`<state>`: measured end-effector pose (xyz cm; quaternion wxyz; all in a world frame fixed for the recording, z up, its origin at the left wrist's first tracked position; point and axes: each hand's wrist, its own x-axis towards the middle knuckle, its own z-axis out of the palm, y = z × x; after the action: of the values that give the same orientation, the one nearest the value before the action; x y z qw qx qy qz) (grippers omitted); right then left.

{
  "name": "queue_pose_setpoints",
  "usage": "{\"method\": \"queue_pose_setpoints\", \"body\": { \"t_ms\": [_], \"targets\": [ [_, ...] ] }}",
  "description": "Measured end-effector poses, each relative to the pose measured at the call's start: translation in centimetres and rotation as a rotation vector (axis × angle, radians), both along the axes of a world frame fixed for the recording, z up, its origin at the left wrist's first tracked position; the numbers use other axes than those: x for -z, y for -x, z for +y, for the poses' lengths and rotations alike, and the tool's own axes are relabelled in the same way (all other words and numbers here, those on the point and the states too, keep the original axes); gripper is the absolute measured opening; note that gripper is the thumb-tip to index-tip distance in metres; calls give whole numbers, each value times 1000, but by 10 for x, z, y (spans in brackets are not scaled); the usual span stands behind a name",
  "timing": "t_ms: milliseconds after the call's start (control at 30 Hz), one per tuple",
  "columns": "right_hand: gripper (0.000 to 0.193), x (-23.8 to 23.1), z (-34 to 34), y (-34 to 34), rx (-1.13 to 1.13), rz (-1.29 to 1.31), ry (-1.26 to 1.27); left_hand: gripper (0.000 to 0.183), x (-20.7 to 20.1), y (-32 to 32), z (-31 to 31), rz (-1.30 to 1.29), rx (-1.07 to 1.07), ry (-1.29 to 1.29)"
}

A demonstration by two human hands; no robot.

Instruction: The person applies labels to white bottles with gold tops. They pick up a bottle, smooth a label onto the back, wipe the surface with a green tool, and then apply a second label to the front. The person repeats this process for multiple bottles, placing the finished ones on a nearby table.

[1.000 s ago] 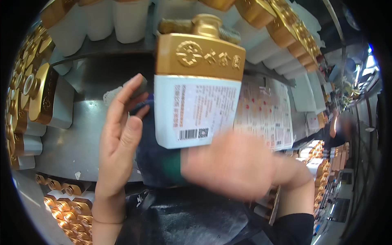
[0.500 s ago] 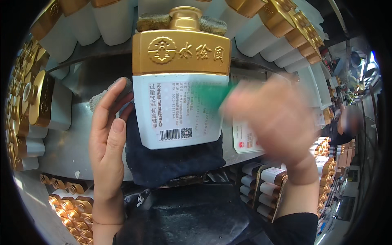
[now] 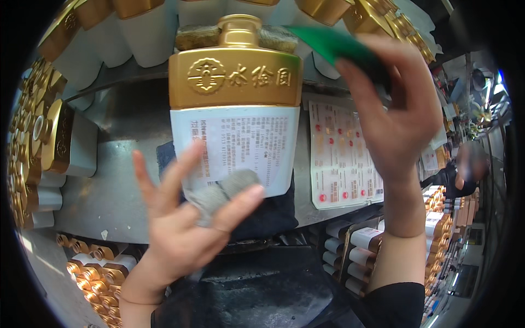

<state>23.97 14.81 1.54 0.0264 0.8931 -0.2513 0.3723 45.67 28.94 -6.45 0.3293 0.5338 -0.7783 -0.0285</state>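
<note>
Okay, so a gold-and-white bottle (image 3: 235, 82) is lying face up on a dark cloth (image 3: 279, 213) in the middle of the worktop (image 3: 123, 186). Its long axis is running away from the person, neck pointing off between two worn blocks (image 3: 197, 38), base facing the dark apron (image 3: 262, 290).

The left hand (image 3: 186, 235) is the nearer one, hovering by the bottle's lower left corner, so the bottle is sitting ahead and slightly right of those fingers. They're spreading pretty wide, index and middle sticking out, while the thumb and lower fingers seem to be holding a grey rag (image 3: 211, 201) loosely. It's all blurring a bit, so I can't tell whether they're touching the bottle.

The right hand (image 3: 402, 123) is hanging higher, over on the other side, so from there the bottle is lying to the left. Its fingers are curling mostly closed around a green scraper (image 3: 333, 48), which is pointing back toward the bottle's neck.

Writing-wise, the gold shoulder is showing a raised round emblem plus three big characters, clear enough to read. Below, a white label (image 3: 243, 145) is carrying columns of tiny print, mostly smearing, and the rag is covering its bottom. A label sheet (image 3: 344, 158) with red dots is lying just right of the bottle.
</note>
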Motion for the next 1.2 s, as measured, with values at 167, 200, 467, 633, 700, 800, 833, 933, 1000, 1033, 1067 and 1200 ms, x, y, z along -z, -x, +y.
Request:
{"method": "queue_pose_setpoints", "body": {
  "t_ms": [167,200,467,633,700,800,833,933,1000,1033,1067,1200],
  "targets": [
    [20,28,67,26,-313,275,83,42,7,-10,18,26,87,-22],
    [22,24,70,24,-382,278,-30,43,11,-16,22,83,66,-27],
    [29,35,75,-23,-282,191,39,25,35,-40,25,766,-191,159],
    [26,2,35,-70,-178,316,178,25,39,-40,30,831,-256,148],
    [26,19,51,-74,-303,262,265,25,38,-39,24,847,-246,121],
    [30,22,74,-60,-420,245,129,26,38,-46,18,830,-217,78],
    [31,13,68,-52,-350,281,141,26,38,-48,19,821,-222,61],
    [29,10,61,-22,-264,337,81,33,41,-54,19,830,-177,-45],
    [28,21,89,-16,-393,331,-110,49,37,-51,10,825,-94,-111],
    [31,13,101,-13,-412,290,-349,74,27,-45,4,797,-52,-210],
    [29,2,88,-6,-335,340,-339,77,23,-36,-2,674,-77,-267],
    [22,-25,13,3,-68,-469,-882,79,10,-22,-26,376,-79,-372]
  ]
}}
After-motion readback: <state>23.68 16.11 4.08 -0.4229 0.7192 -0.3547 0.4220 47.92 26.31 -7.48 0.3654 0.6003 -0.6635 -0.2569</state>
